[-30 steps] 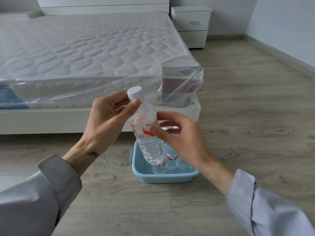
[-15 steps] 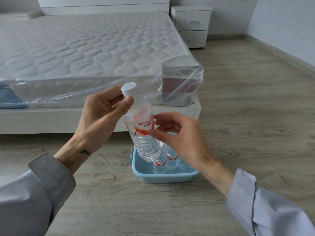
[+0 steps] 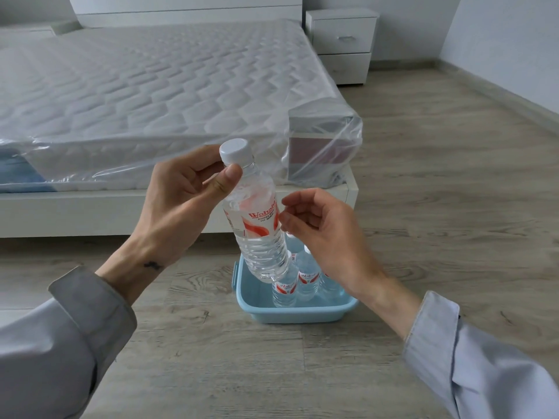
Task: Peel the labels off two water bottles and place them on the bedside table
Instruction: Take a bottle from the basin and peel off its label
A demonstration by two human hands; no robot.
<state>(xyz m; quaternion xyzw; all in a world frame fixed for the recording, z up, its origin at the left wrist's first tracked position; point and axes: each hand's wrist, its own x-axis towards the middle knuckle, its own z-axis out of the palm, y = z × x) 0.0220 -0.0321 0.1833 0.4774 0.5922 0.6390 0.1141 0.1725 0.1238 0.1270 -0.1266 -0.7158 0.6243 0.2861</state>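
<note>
**Labelled bottle held at frame centre**

A water bottle [image 3: 257, 225], tilted, its red-and-white label [image 3: 257, 220] on, is gripped near the neck by the left hand [image 3: 178, 207]. The label's right edge is touched by the half-curled right hand [image 3: 323, 234], fingers loosely bent. Below, more bottles [image 3: 298, 275] stand in a blue tub [image 3: 290, 313]. The bedside table [image 3: 343, 43] is seen upper right.

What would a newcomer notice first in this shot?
The water bottle, held tilted at its neck by the left hand, its red label still on, with the right hand at the label's edge. Below, more bottles stand in a blue tub on the floor.
</note>
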